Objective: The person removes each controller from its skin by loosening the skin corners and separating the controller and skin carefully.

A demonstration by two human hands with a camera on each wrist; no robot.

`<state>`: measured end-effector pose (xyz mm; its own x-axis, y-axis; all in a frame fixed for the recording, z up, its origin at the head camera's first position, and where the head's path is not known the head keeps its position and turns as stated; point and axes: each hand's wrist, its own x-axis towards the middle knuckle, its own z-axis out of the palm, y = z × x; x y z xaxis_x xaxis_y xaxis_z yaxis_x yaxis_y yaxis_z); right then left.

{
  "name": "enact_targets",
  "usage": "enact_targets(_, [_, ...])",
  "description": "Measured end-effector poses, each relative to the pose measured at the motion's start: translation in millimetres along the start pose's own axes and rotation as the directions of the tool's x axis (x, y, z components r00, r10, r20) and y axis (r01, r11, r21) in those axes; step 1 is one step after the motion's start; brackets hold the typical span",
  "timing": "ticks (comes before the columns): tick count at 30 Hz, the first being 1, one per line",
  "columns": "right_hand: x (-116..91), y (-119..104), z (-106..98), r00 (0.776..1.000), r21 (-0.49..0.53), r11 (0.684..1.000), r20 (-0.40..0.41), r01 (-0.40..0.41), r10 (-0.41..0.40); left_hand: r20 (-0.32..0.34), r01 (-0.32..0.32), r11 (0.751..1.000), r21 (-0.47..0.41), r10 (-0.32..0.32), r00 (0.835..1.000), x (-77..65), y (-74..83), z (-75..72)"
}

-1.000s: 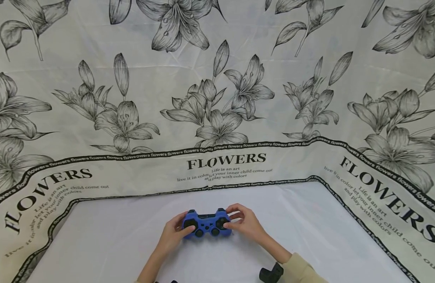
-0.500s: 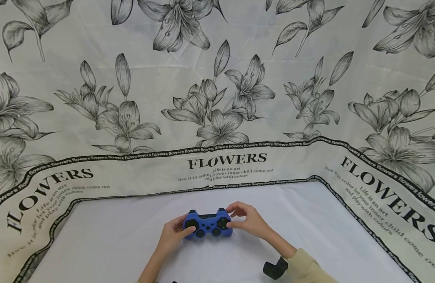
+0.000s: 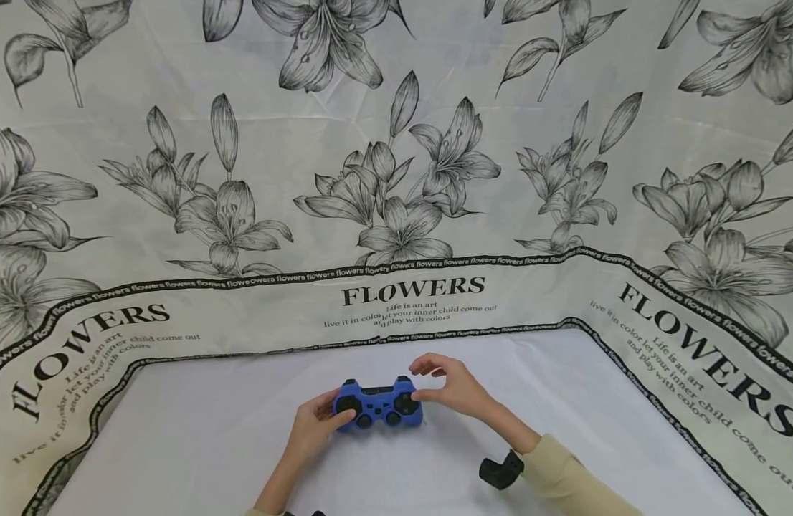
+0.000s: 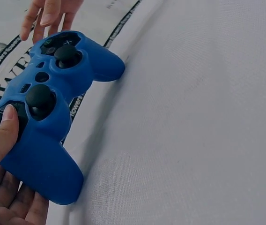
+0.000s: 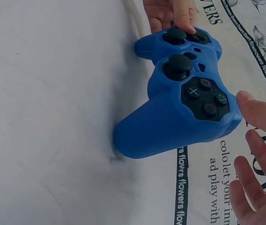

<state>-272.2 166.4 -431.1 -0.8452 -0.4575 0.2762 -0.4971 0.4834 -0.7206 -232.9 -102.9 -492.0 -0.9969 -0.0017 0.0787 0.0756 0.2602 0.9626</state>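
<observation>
A blue game controller (image 3: 378, 403) with black sticks and buttons is held up by my left hand (image 3: 312, 423). In the left wrist view, the left thumb (image 4: 9, 124) presses on the direction pad while the other fingers curl beneath the grip. My right hand (image 3: 457, 387) is beside the controller's right end, thumb and fingers spread and relaxed. The right wrist view shows the right thumb (image 5: 252, 110) close to the controller's shoulder edge, near the symbol buttons (image 5: 205, 98). The right fingers hold nothing.
A white cloth surface (image 3: 209, 437) lies beneath the hands. Behind it and at both sides hangs a curtain (image 3: 383, 179) printed with flowers and lettering. A black wrist device (image 3: 500, 471) sits by the right sleeve (image 3: 564, 476).
My right hand has moved away from the controller, up toward the back, its fingers leaving the right end. The left hand keeps its hold with little movement.
</observation>
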Motion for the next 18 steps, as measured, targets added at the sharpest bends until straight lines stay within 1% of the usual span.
enact_targets(7, [11, -13, -5, 0.994, -0.061, 0.996, 0.093, 0.062, -0.056, -0.007, 0.009, 1.0, -0.001, -0.009, 1.0, 1.0, -3.3, 1.0])
enact_targets(14, [20, -21, -4, 0.979, -0.069, 0.994, 0.193, 0.085, -0.07, -0.016, -0.018, 1.0, 0.012, 0.018, 1.0, 1.5, -4.1, 1.9])
enact_targets(18, [24, -24, -2, 0.968, -0.09, 0.991, 0.239, 0.099, -0.075, -0.016, -0.019, 1.0, 0.005, 0.019, 1.0, 0.5, -3.9, 2.2])
